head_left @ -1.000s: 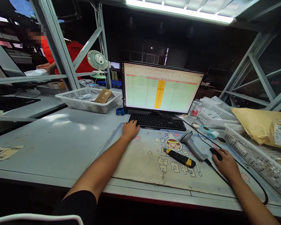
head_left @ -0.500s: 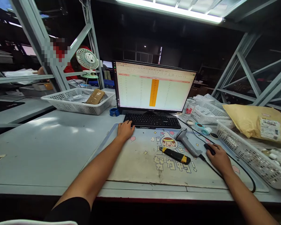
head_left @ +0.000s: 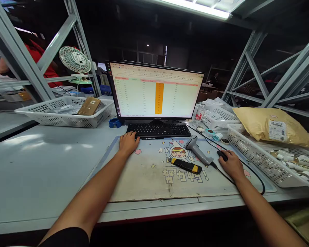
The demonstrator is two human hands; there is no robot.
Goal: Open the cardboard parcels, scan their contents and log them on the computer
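My left hand [head_left: 128, 142] rests at the lower left corner of the black keyboard [head_left: 159, 130], fingers stretched over its edge keys and holding nothing. On the right, my right hand [head_left: 232, 165] is wrapped over a black computer mouse [head_left: 222, 155] on the printed desk mat [head_left: 141, 178]. Between the hands lie a grey barcode scanner [head_left: 198, 151] with its cable and a black and yellow utility knife [head_left: 185, 166]. Behind the keyboard, the monitor [head_left: 141, 97] displays a spreadsheet with an orange column; its text is too small to read.
A white basket [head_left: 67, 119] with a brown package [head_left: 89, 106] stands at left, near a small fan [head_left: 75, 60]. At right, a yellow padded parcel [head_left: 262, 123] lies on another white basket [head_left: 257, 151] holding white rolls. A person in red [head_left: 38, 56] is beyond the frame.
The camera view has turned slightly right, so the scene sits further left. Both hands keep their places on the keyboard edge and the mouse.
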